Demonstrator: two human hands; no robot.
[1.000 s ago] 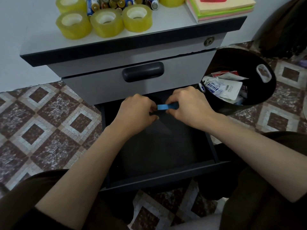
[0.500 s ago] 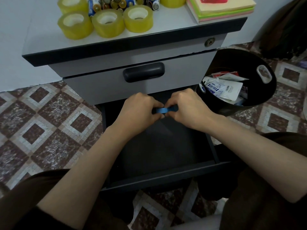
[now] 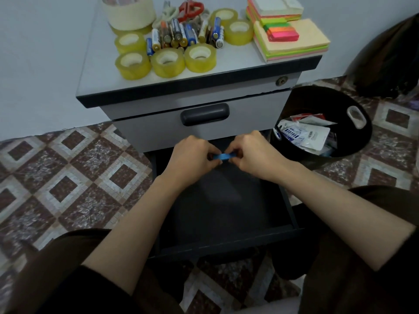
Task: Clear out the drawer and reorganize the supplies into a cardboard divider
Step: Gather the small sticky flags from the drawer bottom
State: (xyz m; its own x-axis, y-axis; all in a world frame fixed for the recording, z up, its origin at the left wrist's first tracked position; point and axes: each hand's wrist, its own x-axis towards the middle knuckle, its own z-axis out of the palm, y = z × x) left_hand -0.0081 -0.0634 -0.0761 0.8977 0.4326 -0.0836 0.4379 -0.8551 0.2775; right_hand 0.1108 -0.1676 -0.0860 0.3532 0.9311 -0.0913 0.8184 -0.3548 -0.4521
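Observation:
A dark drawer (image 3: pixel 226 243) stands pulled out at the bottom of the grey cabinet, and its visible floor is bare. Above its back end my left hand (image 3: pixel 192 159) and my right hand (image 3: pixel 251 152) pinch the two ends of a small blue strip (image 3: pixel 223 157), held level between them. On the cabinet top (image 3: pixel 95 87) lie several yellow tape rolls (image 3: pixel 166 62), a heap of batteries (image 3: pixel 181 35), a big cream tape roll (image 3: pixel 130 12), red-handled scissors (image 3: pixel 190 9) and stacks of coloured sticky notes (image 3: pixel 292 39). No cardboard divider is in view.
A black bin (image 3: pixel 353 141) holding white packets stands on the tiled floor right of the cabinet. The drawer above, with a dark handle (image 3: pixel 205 114), is closed. A dark bag (image 3: pixel 390 57) leans at the far right. My knees flank the open drawer.
The camera has tilted up, bringing more of the cabinet top into view. Both hands stay on the blue strip, with fingers drawn slightly closer around it.

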